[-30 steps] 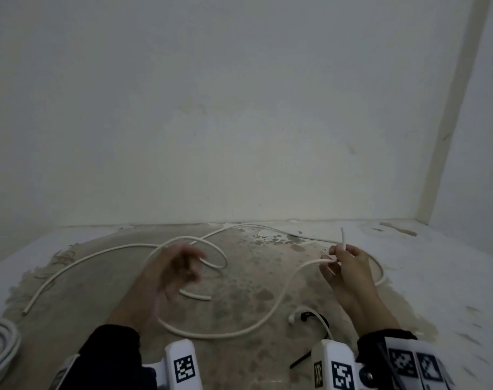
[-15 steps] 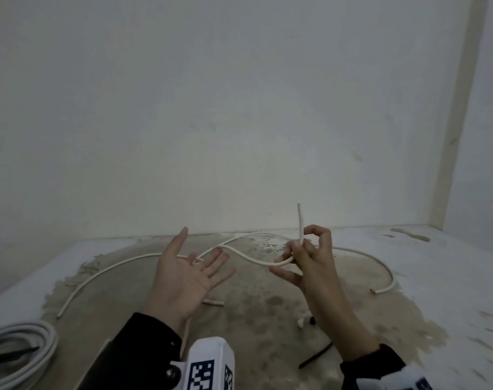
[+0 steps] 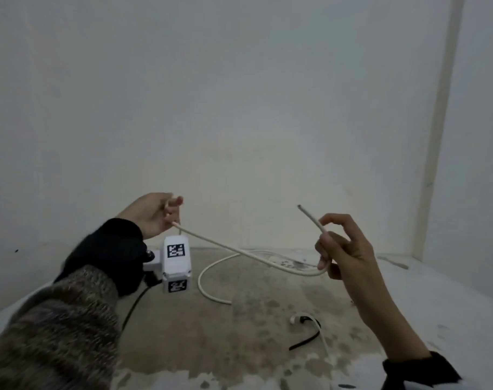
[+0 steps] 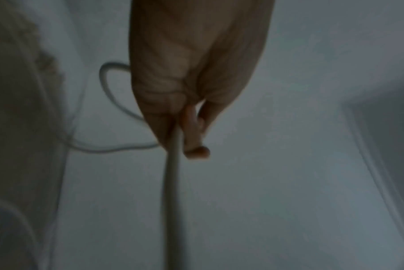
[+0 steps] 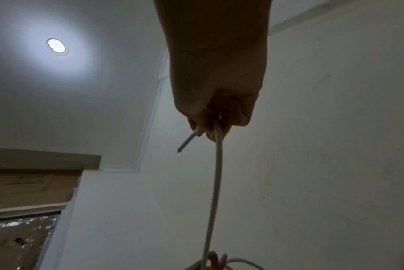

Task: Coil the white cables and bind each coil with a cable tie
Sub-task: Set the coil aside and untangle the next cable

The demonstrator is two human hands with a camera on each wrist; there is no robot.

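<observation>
A long white cable [image 3: 239,250] stretches in the air between my two hands. My left hand [image 3: 173,209] is raised at centre left, its fingers curled round the cable [image 4: 172,182], which leaves the hand [image 4: 191,102] toward the camera. My right hand [image 3: 328,235] pinches the same cable near its cut end [image 3: 299,206], which sticks up and to the left. Below the right hand the cable bends in a low loop. In the right wrist view the cable [image 5: 216,173] hangs from the hand [image 5: 219,117]. The rest of the cable trails over the floor [image 3: 211,285].
A black cable tie [image 3: 304,342] lies on the stained floor [image 3: 183,333] beside a short white cable piece [image 3: 322,337]. A plain wall [image 3: 239,108] stands close behind, with a corner [image 3: 436,164] at the right. The wrist camera box [image 3: 177,263] hangs under my left wrist.
My left hand, open half a second ago, now grips the cable. Both hands have risen and moved apart, drawing the cable taut between them. The head view has tilted upward.
</observation>
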